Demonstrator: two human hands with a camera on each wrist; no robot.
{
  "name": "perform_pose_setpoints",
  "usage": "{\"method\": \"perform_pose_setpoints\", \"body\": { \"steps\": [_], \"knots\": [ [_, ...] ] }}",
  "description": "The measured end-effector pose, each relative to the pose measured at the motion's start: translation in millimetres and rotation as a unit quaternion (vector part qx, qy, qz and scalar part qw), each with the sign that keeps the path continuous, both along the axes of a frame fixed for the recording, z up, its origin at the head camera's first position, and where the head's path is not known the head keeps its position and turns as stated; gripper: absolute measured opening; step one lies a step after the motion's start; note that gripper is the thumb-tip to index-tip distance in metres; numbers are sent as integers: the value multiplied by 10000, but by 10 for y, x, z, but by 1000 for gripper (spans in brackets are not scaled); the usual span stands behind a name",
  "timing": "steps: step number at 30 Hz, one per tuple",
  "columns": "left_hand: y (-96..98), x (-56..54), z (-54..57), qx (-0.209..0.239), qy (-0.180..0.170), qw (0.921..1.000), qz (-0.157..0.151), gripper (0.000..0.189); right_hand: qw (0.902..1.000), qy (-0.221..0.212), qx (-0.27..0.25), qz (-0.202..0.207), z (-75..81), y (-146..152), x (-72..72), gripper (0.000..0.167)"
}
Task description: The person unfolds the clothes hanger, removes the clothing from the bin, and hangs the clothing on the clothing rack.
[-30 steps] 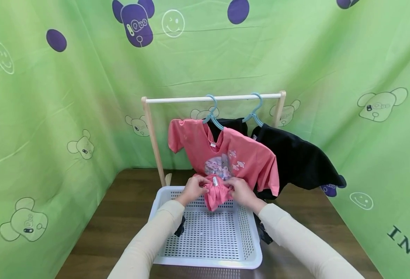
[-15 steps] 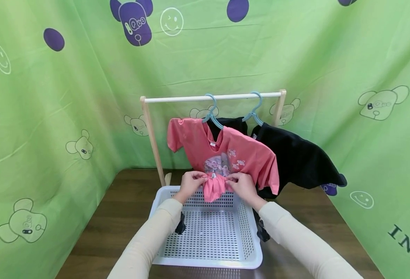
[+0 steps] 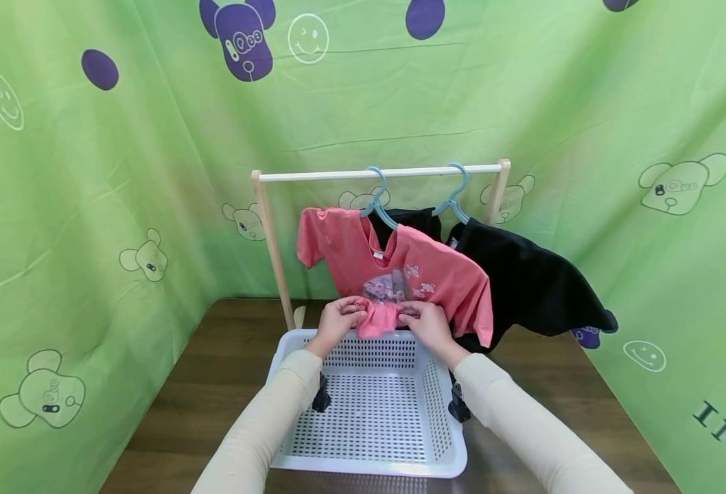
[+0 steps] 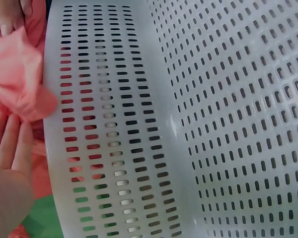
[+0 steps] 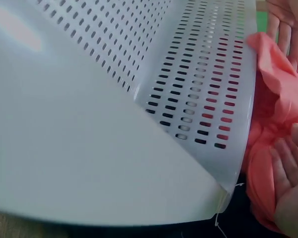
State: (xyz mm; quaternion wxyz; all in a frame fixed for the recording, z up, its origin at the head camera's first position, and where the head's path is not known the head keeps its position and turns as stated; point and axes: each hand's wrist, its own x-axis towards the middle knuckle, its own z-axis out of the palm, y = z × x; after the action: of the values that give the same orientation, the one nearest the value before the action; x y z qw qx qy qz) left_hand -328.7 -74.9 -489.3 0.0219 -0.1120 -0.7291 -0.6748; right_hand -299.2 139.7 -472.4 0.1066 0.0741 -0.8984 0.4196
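A bunched pink garment (image 3: 377,320) with gathered edges is held up at the far rim of the white perforated basket (image 3: 369,469). My left hand (image 3: 337,321) pinches its left side, and my right hand (image 3: 427,324) pinches its right side. In the left wrist view the pink cloth (image 4: 22,74) hangs just outside the basket wall, fingers of the left hand (image 4: 10,183) against it. Fingers of the right hand (image 5: 293,193) are at the cloth in the right wrist view. Right behind hangs a pink T-shirt (image 3: 446,278) with a printed front.
A small rack with a white rail (image 3: 313,176) stands at the back. From it hang two blue hangers, one bearing the pink T-shirt, the other a black garment (image 3: 523,281). The basket sits on a brown wooden table (image 3: 184,398), with green printed curtain (image 3: 153,171) around.
Both hands have moved up and away toward the T-shirt, carrying the pink garment from over the basket to its far rim. The garment's label no longer shows.
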Motion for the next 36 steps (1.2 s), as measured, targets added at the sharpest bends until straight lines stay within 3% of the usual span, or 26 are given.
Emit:
{"method": "perform_pose_setpoints", "body": {
  "steps": [4, 7, 15, 23, 30, 36],
  "knots": [
    [6, 8, -10, 43, -156, 9996, -244, 58, 9993, -125, -104, 342, -9, -13, -2, 47],
    [0, 14, -22, 56, -277, 9991, -317, 59, 9986, -239, -154, 441, -7, -25, 14, 54],
    [-57, 10, 0, -89, 69, 9999, -36, 47, 9981, -185, -209, 549, 9, -28, 53, 55],
    [-129, 67, 56, -191, 96, 9997, -154, 44, 9973, -218, -159, 677, 57, -19, 157, 58],
    [-252, 200, 149, 27, 56, 9986, -520, 44, 9966, -132, -146, 801, 216, 0, 339, 57],
    [-364, 386, 273, -139, 162, 9980, -599, 43, 9955, -35, -168, 929, 384, 77, 534, 57]
  ]
}}
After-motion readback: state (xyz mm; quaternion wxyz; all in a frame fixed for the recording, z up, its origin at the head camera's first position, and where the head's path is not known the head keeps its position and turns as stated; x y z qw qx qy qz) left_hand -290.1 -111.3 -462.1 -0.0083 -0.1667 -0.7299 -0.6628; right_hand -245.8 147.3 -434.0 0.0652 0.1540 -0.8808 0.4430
